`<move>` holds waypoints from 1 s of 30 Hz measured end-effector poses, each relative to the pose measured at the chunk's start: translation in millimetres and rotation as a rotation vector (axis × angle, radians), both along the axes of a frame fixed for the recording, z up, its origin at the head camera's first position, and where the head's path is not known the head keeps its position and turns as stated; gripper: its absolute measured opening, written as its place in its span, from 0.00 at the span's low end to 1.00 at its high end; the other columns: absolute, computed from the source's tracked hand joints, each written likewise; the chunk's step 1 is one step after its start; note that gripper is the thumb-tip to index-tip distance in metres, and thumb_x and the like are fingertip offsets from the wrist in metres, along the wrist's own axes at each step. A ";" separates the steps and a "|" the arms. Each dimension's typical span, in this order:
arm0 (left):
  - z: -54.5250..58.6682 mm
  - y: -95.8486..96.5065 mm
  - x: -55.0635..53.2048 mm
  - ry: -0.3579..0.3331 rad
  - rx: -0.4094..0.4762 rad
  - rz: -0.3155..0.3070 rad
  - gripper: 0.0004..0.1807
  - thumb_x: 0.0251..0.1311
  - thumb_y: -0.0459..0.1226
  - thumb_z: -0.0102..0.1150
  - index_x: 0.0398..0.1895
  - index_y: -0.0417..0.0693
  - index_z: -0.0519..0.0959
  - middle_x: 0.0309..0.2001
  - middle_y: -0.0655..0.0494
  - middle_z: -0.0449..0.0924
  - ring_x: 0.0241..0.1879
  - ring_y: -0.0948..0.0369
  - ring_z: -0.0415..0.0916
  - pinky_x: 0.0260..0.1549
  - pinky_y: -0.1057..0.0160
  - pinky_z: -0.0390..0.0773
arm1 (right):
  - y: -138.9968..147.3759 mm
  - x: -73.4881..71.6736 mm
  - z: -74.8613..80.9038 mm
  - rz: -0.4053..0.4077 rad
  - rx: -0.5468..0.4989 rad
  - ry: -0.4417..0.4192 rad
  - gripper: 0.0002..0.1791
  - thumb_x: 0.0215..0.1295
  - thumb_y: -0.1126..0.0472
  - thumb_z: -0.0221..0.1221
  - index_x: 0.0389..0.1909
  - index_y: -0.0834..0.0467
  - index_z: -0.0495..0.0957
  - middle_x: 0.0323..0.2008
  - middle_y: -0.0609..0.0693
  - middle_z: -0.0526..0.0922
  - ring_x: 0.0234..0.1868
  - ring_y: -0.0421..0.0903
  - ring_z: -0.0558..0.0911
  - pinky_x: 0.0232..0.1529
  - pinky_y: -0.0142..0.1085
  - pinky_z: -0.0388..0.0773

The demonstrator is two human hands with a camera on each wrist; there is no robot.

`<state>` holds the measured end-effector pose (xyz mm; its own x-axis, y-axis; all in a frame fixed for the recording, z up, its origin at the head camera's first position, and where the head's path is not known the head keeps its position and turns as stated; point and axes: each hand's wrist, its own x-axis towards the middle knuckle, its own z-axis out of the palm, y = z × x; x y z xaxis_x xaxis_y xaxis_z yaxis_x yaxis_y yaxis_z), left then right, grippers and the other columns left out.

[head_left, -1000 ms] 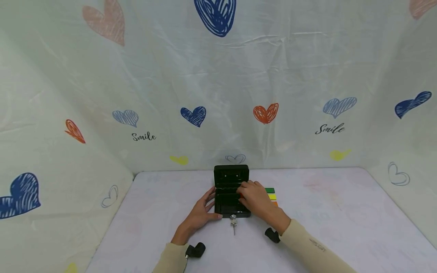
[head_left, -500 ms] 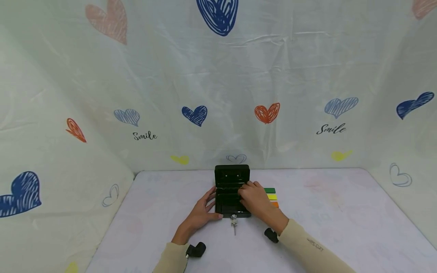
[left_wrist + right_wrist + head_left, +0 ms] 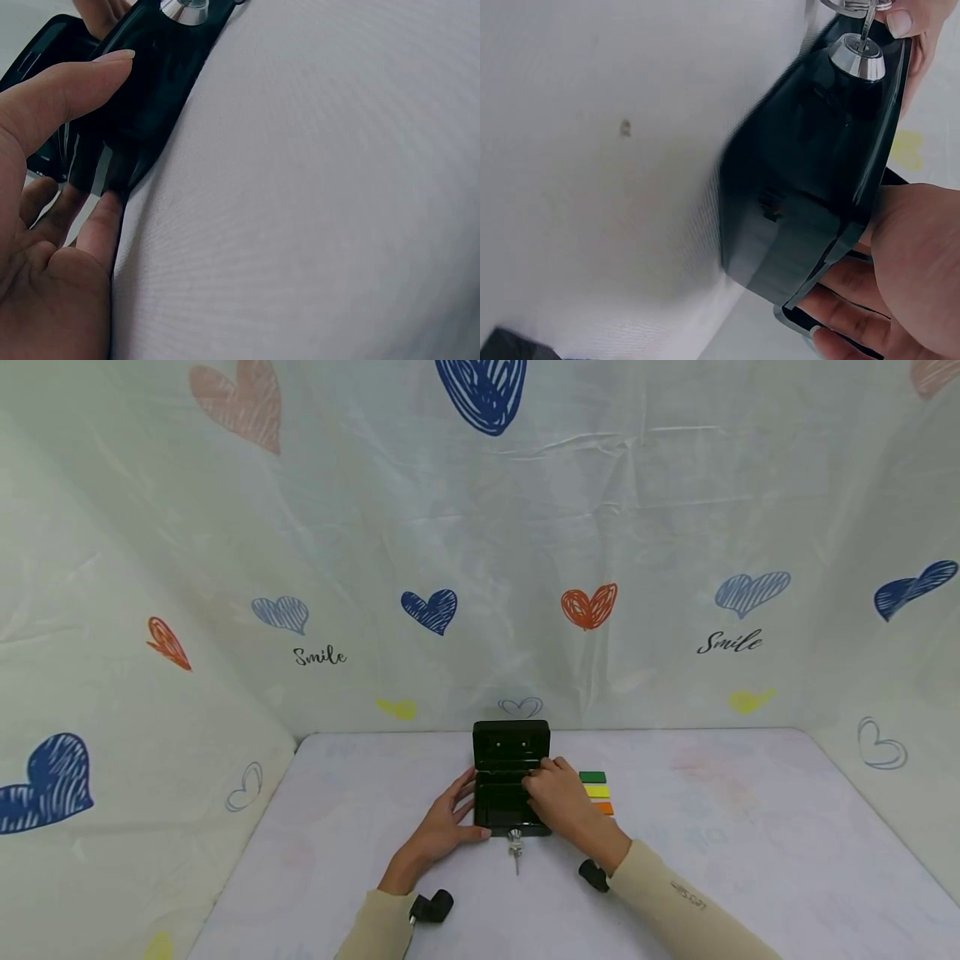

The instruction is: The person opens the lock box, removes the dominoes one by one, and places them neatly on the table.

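Note:
A black cash box [image 3: 495, 810] stands on the table with its lid [image 3: 512, 745] raised. Keys [image 3: 515, 852] hang from the silver lock [image 3: 859, 56] on its front face. My left hand [image 3: 438, 831] holds the box at its front left corner, thumb across the front and fingers spread along the side. My right hand [image 3: 562, 797] reaches over the right wall, fingertips inside the box. In the right wrist view some of its fingers [image 3: 847, 311] lie at that wall; the thumb tip is hidden, and whether anything is between the fingers does not show.
Beside the box on the right lie a green block [image 3: 592, 777], a yellow block [image 3: 597, 792] and an orange block [image 3: 604, 808], partly behind the right hand. White table [image 3: 735, 860] surrounds them. A white curtain [image 3: 510, 543] printed with hearts hangs behind.
A spot of red at the right fingertips one second ago is out of sight now. The right hand has shifted slightly, uncovering more of the coloured blocks. The left hand keeps its place.

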<state>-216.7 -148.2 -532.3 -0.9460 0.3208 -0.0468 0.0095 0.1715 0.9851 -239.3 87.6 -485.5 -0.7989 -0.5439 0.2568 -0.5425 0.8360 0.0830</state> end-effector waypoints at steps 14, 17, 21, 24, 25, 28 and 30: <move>0.8 -0.9 0.9 -0.004 0.017 -0.005 0.59 0.54 0.23 0.76 0.86 0.47 0.51 0.82 0.36 0.53 0.80 0.36 0.55 0.75 0.49 0.70 | -1.0 3.9 0.6 0.071 -0.095 -0.085 0.03 0.62 0.62 0.75 0.36 0.55 0.91 0.32 0.48 0.90 0.38 0.49 0.82 0.46 0.43 0.81; 1.3 -0.9 1.7 -0.004 0.022 -0.009 0.60 0.54 0.23 0.76 0.86 0.47 0.51 0.82 0.36 0.52 0.80 0.37 0.55 0.75 0.48 0.69 | -2.1 4.4 2.5 0.102 -0.124 -0.114 0.04 0.62 0.63 0.75 0.38 0.56 0.91 0.34 0.49 0.91 0.38 0.49 0.81 0.46 0.43 0.81; 0.9 -1.0 2.0 -0.005 0.027 -0.013 0.60 0.55 0.24 0.76 0.87 0.47 0.50 0.83 0.36 0.51 0.80 0.36 0.54 0.75 0.49 0.68 | -3.6 4.2 2.1 0.114 -0.134 -0.140 0.07 0.63 0.62 0.75 0.42 0.56 0.91 0.38 0.49 0.91 0.41 0.49 0.82 0.50 0.44 0.82; 0.6 -0.8 2.1 -0.003 0.027 -0.016 0.60 0.55 0.24 0.76 0.87 0.47 0.50 0.83 0.36 0.51 0.80 0.36 0.54 0.75 0.49 0.69 | -4.5 3.2 0.1 0.088 -0.126 -0.110 0.10 0.62 0.60 0.76 0.43 0.56 0.91 0.39 0.49 0.91 0.43 0.49 0.83 0.50 0.44 0.82; 0.6 -0.7 2.1 -0.004 0.027 -0.017 0.60 0.55 0.24 0.76 0.87 0.48 0.49 0.83 0.36 0.51 0.80 0.36 0.54 0.75 0.49 0.69 | -4.7 2.7 -0.7 0.076 -0.126 -0.094 0.11 0.61 0.59 0.77 0.43 0.56 0.91 0.39 0.49 0.91 0.42 0.49 0.83 0.49 0.44 0.82; 0.8 -0.4 2.0 -0.003 0.027 -0.016 0.60 0.55 0.24 0.76 0.87 0.48 0.49 0.83 0.36 0.51 0.80 0.36 0.54 0.75 0.49 0.69 | -5.7 1.3 -2.2 0.032 -0.117 -0.050 0.14 0.60 0.56 0.78 0.43 0.57 0.90 0.37 0.49 0.90 0.40 0.49 0.82 0.46 0.44 0.81; 1.4 -0.2 2.0 -0.003 0.028 -0.014 0.60 0.55 0.24 0.76 0.87 0.47 0.49 0.83 0.36 0.51 0.80 0.35 0.54 0.75 0.49 0.69 | -6.7 0.2 -2.7 0.005 -0.102 -0.035 0.15 0.59 0.54 0.78 0.43 0.57 0.90 0.36 0.49 0.90 0.39 0.49 0.81 0.46 0.44 0.81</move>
<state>-214.6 -148.4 -530.9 -0.9414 0.3349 -0.0410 0.0082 0.1443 0.9895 -239.1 81.0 -488.1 -0.8055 -0.5206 0.2830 -0.5481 0.8361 -0.0219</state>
